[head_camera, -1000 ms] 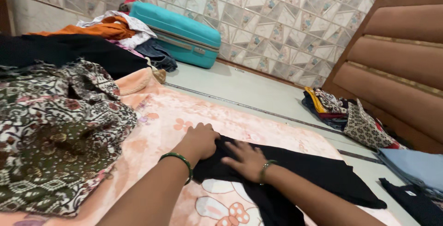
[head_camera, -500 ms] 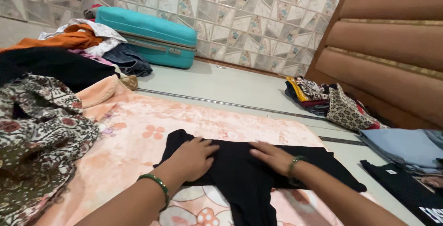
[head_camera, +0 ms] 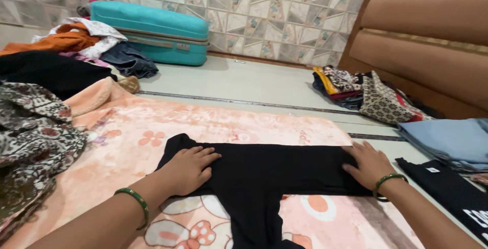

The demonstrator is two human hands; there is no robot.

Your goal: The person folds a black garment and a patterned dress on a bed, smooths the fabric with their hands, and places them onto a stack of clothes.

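Note:
A black garment (head_camera: pixel 264 170) lies spread flat across a pink patterned blanket (head_camera: pixel 203 127), one part trailing toward the bottom edge of the view. My left hand (head_camera: pixel 187 168) presses palm-down on its left end, fingers apart. My right hand (head_camera: pixel 367 165) lies flat on its right end near the blanket's edge. Both wrists wear green bangles. Neither hand grips the cloth.
A pile of patterned cloth (head_camera: pixel 30 142) sits at the left. Behind it lie black, orange and white clothes (head_camera: pixel 66 40) and a teal suitcase (head_camera: pixel 152 30). Folded stacks (head_camera: pixel 356 91) rest by the brown padded headboard (head_camera: pixel 432 40). Blue (head_camera: pixel 447 142) and black (head_camera: pixel 452 193) folded items lie at right.
My hands have slid apart along the black garment, the right one far to the right end, smoothing it out flat. The view has shifted slightly left.

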